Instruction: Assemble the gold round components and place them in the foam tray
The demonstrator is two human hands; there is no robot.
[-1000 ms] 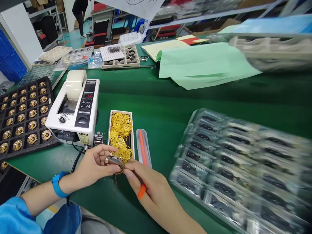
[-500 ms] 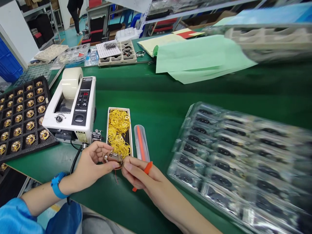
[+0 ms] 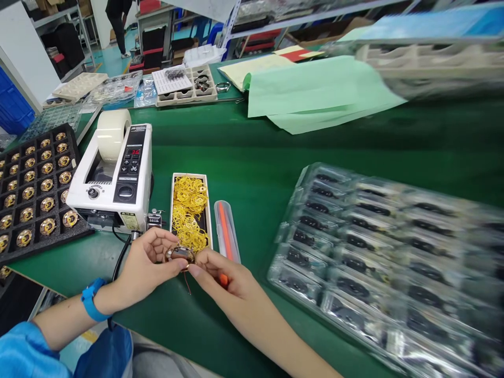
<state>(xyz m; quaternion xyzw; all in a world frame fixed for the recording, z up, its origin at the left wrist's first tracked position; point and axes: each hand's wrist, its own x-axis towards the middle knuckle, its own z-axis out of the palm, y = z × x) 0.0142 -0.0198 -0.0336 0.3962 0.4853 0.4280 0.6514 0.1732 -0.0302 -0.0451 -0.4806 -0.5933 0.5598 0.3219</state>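
Note:
My left hand (image 3: 155,257) pinches a small round coppery, gold-rimmed part (image 3: 180,255) between thumb and fingers, tilted on its edge. A thin reddish wire (image 3: 186,283) dangles below it. My right hand (image 3: 220,275) is closed, with its thumb and index fingertips at the right edge of that part. A short orange tool (image 3: 223,280) shows inside the right hand; most of it is hidden by the fingers. Just behind the hands is a white box (image 3: 210,231) of yellow rings (image 3: 189,210). Right of it lies a long clear case with an orange strip (image 3: 225,226).
A white tape dispenser (image 3: 129,184) stands at left, with a small counter (image 3: 154,219) beside it. Further left is a black foam tray (image 3: 55,236) of round gold parts. Clear trays (image 3: 354,262) of packed dark parts fill the right. Green paper (image 3: 311,92) lies at the back.
My right hand has turned, and its thumb has moved left under the round part's edge. The orange tool has shifted lower in the palm. The whole view has drifted slightly.

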